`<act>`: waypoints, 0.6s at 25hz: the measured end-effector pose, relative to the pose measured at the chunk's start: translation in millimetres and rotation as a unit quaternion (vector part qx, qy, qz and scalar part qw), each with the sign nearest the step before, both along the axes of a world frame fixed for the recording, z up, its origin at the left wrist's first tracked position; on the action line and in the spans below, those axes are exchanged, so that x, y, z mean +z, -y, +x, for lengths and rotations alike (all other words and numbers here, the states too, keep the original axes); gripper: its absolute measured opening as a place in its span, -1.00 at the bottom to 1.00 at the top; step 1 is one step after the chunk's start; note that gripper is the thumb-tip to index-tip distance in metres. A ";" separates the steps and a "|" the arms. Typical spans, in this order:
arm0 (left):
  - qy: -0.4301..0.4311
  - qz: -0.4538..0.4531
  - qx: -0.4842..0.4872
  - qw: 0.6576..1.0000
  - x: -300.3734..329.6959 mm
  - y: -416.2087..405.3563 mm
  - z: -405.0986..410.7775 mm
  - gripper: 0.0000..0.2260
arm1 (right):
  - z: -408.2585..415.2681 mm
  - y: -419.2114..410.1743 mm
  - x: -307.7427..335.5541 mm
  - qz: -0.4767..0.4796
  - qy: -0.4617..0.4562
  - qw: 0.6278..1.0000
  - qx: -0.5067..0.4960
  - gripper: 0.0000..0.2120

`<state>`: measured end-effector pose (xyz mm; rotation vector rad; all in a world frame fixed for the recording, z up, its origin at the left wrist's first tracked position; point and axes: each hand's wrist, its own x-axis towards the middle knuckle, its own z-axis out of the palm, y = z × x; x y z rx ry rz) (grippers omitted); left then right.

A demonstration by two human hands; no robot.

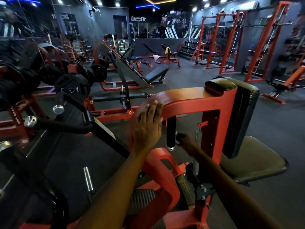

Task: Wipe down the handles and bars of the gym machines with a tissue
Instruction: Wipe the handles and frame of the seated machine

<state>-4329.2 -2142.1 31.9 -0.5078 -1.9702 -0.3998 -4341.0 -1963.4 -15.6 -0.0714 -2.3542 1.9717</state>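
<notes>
Fingers of my left hand (148, 125) lie straight and flat on the curved orange frame (184, 98) of the machine. My right hand (184, 138) reaches beside the black vertical handle (171, 131) — blurred, so I cannot tell whether its fingers grip anything; a pale scrap shows there, perhaps the tissue. Black pads (242, 113) stand right.
</notes>
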 end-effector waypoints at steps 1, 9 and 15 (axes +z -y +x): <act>0.002 -0.001 -0.001 1.000 -0.3 0.1 0.4 -0.56 | 2.3 -0.1 21.5 -0.047 -0.034 0.998 -0.014 -0.77; 0.016 0.010 -0.020 1.000 -0.6 -0.4 -0.8 -0.61 | 31.4 84.4 37.4 -0.304 -0.189 0.904 -0.232 -0.81; 0.008 0.013 -0.023 1.000 -0.5 -1.1 -0.3 -0.61 | -9.1 37.9 83.0 -0.266 -0.115 0.939 -0.187 -0.80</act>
